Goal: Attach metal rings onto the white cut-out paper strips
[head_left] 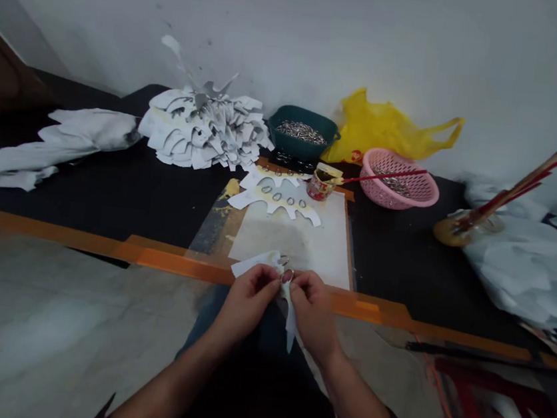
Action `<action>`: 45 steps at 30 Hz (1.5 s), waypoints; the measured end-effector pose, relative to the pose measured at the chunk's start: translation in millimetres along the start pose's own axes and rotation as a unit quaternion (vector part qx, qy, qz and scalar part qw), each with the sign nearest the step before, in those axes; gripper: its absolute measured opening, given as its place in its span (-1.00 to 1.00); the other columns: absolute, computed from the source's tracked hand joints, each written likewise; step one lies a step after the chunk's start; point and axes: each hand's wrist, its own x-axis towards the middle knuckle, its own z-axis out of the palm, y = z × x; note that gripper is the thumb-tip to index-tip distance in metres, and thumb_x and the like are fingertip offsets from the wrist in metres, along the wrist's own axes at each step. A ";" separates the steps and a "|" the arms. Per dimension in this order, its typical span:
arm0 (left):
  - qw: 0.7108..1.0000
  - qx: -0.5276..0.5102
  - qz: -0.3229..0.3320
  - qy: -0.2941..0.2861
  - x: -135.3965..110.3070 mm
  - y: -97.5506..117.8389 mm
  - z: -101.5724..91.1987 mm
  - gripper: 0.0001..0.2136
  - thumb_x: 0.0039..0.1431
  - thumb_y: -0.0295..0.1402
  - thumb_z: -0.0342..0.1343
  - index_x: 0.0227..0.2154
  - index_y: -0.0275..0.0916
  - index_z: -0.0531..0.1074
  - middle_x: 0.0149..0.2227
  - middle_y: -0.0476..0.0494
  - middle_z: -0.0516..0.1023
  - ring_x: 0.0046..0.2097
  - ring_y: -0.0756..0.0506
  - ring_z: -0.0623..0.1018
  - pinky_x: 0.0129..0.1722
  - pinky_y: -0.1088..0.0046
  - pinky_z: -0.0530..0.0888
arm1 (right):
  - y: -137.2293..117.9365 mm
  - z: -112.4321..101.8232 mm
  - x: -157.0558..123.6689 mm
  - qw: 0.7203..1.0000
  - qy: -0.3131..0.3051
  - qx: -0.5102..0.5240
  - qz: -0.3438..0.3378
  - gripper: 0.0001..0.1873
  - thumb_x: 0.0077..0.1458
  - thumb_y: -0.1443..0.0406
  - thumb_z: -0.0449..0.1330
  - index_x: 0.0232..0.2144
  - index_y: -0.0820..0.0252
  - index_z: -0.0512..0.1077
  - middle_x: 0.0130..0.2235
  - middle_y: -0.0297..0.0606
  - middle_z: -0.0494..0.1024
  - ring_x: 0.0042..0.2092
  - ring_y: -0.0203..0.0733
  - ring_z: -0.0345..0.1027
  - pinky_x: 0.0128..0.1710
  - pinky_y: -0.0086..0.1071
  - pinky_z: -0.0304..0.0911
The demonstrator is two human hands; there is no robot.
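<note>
My left hand [252, 298] and my right hand [315, 312] meet at the table's front edge, fingers pinched on a white cut piece [258, 260] of thin, flexible material. A metal ring [287, 276] stands up from the piece between my fingertips, and a second ring shows just behind it. Part of the piece hangs down below my right fingers. Beyond my hands, a similar white scalloped piece [279, 204] lies flat with several metal rings along its yellowish band. Another such piece lies partly behind it.
A white board [299, 241] lies on the black table [168, 203]. Behind it stand a small glue tin [320, 188] with a red stick, a green basin [283, 144] and a pink basket [395, 199] of metal parts. White pieces [201, 136] pile up left; a jar [449, 232] holds sticks.
</note>
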 end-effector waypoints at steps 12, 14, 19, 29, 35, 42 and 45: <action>0.972 0.179 0.152 0.005 1.1 7.1 -11.3 -0.95 0.06 -0.42 0.04 -0.48 -0.23 0.36 -0.37 -0.06 0.34 -0.29 -0.04 0.37 -0.29 0.46 0.31 | -3.2 -4.6 -5.2 0.994 -0.014 -0.091 -0.056 -0.90 0.01 0.35 0.04 -0.53 0.15 0.24 -0.29 -0.26 0.45 -0.23 -0.22 0.32 -0.21 -0.31 0.23; 0.977 0.161 0.138 -0.002 0.4 11.4 -12.3 -0.96 0.05 -0.43 0.04 -0.47 -0.23 0.36 -0.36 -0.06 0.34 -0.30 -0.04 0.37 -0.30 0.47 0.31 | -5.4 -6.9 -6.0 0.996 -0.020 -0.068 -0.061 -0.90 0.01 0.35 0.05 -0.53 0.15 0.24 -0.28 -0.26 0.44 -0.23 -0.23 0.32 -0.22 -0.34 0.23; 0.955 0.232 0.184 0.029 -4.2 21.6 -9.7 -0.93 0.06 -0.44 0.04 -0.48 -0.22 0.40 -0.32 -0.09 0.33 -0.25 -0.06 0.38 -0.26 0.43 0.32 | -7.4 -9.3 -9.2 0.996 -0.027 -0.045 -0.069 -0.89 0.04 0.33 0.05 -0.52 0.15 0.24 -0.23 -0.24 0.44 -0.19 -0.23 0.32 -0.20 -0.33 0.24; 0.919 0.322 0.210 0.086 -0.8 19.7 -5.6 -0.92 0.03 -0.50 0.03 -0.49 -0.23 0.39 -0.33 -0.10 0.34 -0.21 -0.09 0.37 -0.20 0.35 0.33 | -6.3 -9.6 -6.4 0.997 -0.051 -0.014 -0.064 -0.90 0.02 0.33 0.08 -0.52 0.16 0.25 -0.26 -0.26 0.44 -0.20 -0.24 0.33 -0.19 -0.35 0.24; 0.917 0.324 0.209 0.101 -0.2 10.5 -0.3 -0.94 0.02 -0.49 0.04 -0.48 -0.23 0.36 -0.33 -0.09 0.34 -0.22 -0.09 0.37 -0.21 0.34 0.34 | -3.7 -12.4 -4.9 0.997 -0.057 -0.011 -0.057 -0.89 0.02 0.34 0.07 -0.53 0.16 0.25 -0.29 -0.26 0.42 -0.21 -0.24 0.31 -0.20 -0.35 0.22; 0.851 0.410 0.287 0.156 1.2 12.5 -8.2 -0.78 -0.05 -0.48 0.12 -0.28 -0.26 0.29 -0.16 -0.21 0.30 -0.08 -0.17 0.32 -0.08 0.23 0.30 | -2.9 -20.0 1.0 0.994 -0.094 -0.019 -0.053 -0.88 -0.01 0.37 0.08 -0.54 0.15 0.21 -0.30 -0.28 0.42 -0.21 -0.24 0.31 -0.19 -0.35 0.19; 0.789 0.476 0.381 0.077 4.7 26.8 -15.0 -0.62 0.01 -0.53 0.04 -0.07 -0.21 0.22 -0.01 -0.23 0.30 0.10 -0.21 0.21 0.08 0.10 0.13 | -8.3 -24.7 5.2 0.992 -0.119 -0.006 -0.034 -0.89 -0.02 0.37 0.08 -0.54 0.15 0.21 -0.29 -0.29 0.43 -0.21 -0.25 0.31 -0.20 -0.36 0.18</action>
